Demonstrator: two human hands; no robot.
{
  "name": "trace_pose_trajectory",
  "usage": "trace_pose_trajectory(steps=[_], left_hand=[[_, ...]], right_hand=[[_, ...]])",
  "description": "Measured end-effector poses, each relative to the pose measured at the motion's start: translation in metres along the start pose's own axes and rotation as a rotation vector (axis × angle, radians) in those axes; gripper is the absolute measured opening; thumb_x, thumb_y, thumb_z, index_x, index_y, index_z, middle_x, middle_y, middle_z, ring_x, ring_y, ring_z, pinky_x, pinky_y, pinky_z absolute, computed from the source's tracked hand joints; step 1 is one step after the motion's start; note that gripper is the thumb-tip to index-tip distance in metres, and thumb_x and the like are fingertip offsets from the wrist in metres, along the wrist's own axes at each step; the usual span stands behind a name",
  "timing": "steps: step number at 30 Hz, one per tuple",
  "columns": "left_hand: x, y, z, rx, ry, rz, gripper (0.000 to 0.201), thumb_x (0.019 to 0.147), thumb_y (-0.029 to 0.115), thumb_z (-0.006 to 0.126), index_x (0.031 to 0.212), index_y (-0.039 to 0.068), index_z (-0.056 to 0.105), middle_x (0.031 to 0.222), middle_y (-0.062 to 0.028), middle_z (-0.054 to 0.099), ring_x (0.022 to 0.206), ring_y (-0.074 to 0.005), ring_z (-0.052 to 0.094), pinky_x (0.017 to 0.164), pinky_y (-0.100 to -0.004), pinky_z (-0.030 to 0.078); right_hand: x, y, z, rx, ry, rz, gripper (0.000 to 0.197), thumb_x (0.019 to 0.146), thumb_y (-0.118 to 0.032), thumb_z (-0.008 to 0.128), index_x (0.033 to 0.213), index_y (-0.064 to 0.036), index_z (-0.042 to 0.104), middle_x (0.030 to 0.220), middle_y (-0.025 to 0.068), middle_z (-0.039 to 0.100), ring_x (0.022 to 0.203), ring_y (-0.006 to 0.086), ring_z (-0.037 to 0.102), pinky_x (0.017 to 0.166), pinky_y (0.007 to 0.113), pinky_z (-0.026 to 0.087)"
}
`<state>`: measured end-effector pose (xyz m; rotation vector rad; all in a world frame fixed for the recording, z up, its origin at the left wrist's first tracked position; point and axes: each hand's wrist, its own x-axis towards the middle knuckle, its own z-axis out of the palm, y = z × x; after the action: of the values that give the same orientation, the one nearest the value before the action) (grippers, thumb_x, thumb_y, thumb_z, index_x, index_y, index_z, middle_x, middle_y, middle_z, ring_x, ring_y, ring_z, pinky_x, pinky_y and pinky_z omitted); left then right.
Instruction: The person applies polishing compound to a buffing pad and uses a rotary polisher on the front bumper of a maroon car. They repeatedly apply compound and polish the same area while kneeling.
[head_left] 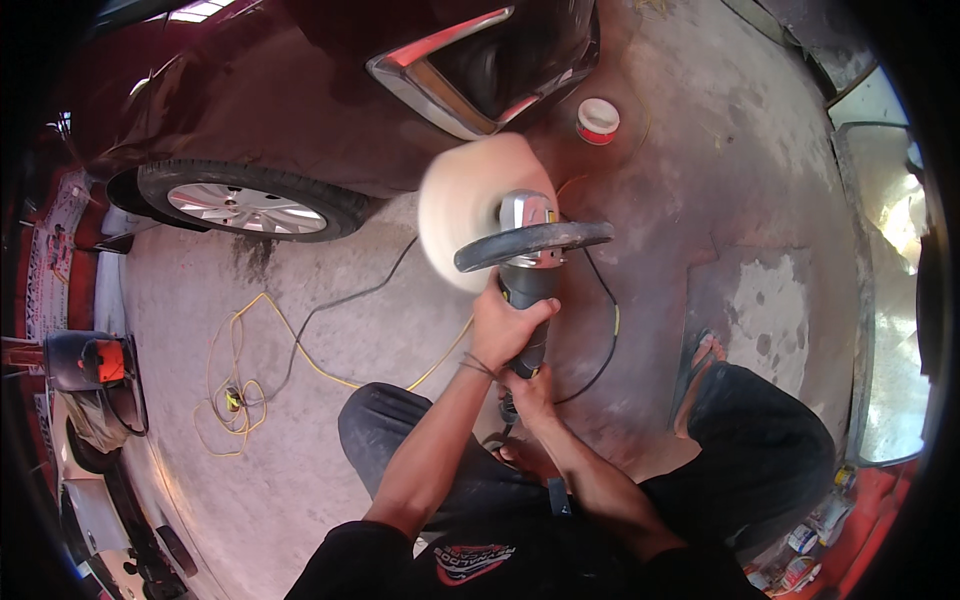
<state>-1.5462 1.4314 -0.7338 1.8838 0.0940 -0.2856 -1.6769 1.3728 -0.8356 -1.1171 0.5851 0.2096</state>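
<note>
Both my hands hold a black power polisher (530,285) with a metal head and a black loop handle (590,235). My left hand (510,325) is wrapped round the front of its body, thumb across the top. Behind it, my right hand (530,390) closes round the rear end, near the cord. A pale round pad (465,215) on the polisher is smeared by motion. The pad is close to the lower corner of a dark red car's bumper (340,90); whether they touch, I cannot tell.
A black cord (608,345) curves right of the polisher. On the concrete floor at left lies a tangled yellow cord (265,300). A red and white tub (598,122) stands beyond the bumper. The car's wheel (245,207) is at left. Several containers (803,540) sit at lower right.
</note>
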Motion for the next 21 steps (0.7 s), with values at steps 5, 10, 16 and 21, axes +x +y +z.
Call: trace_pose_trajectory(steps=[5,10,16,21], left_hand=[[0.023,0.009,0.031,0.007,-0.012,-0.009,0.085,0.071,0.04,0.097,0.136,-0.006,0.066,0.116,-0.0256,0.082,0.105,-0.0367,0.082,0.097,-0.0448,0.063],[0.049,0.023,0.063,0.102,0.006,-0.023,0.089,0.07,0.044,0.097,0.136,-0.007,0.067,0.117,-0.0275,0.082,0.106,-0.0397,0.082,0.098,-0.0454,0.063],[0.091,0.045,0.097,0.137,-0.007,-0.02,0.089,0.069,0.043,0.097,0.136,-0.008,0.068,0.121,-0.0272,0.081,0.111,-0.0374,0.081,0.101,-0.0449,0.062],[0.131,0.071,0.128,0.157,-0.035,-0.054,0.09,0.068,0.042,0.097,0.137,-0.008,0.069,0.124,-0.0261,0.08,0.113,-0.0365,0.079,0.102,-0.0438,0.06]], right_hand=[[0.014,-0.025,-0.021,0.039,0.035,-0.005,0.01,0.088,-0.007,0.077,0.094,-0.0006,0.073,0.076,0.0055,0.071,0.059,0.0169,0.067,0.054,0.035,0.052],[0.033,-0.056,-0.037,0.086,0.032,0.039,0.009,0.089,-0.008,0.078,0.094,-0.0017,0.073,0.076,0.0048,0.07,0.058,0.0174,0.066,0.052,0.036,0.052],[0.066,-0.095,-0.045,0.08,0.101,0.069,0.01,0.088,-0.008,0.078,0.093,-0.0017,0.072,0.074,0.005,0.069,0.053,0.0163,0.062,0.05,0.037,0.047],[0.1,-0.134,-0.061,0.193,0.081,0.101,0.011,0.091,-0.007,0.076,0.095,0.0014,0.071,0.075,0.0048,0.069,0.053,0.0157,0.061,0.049,0.036,0.046]])
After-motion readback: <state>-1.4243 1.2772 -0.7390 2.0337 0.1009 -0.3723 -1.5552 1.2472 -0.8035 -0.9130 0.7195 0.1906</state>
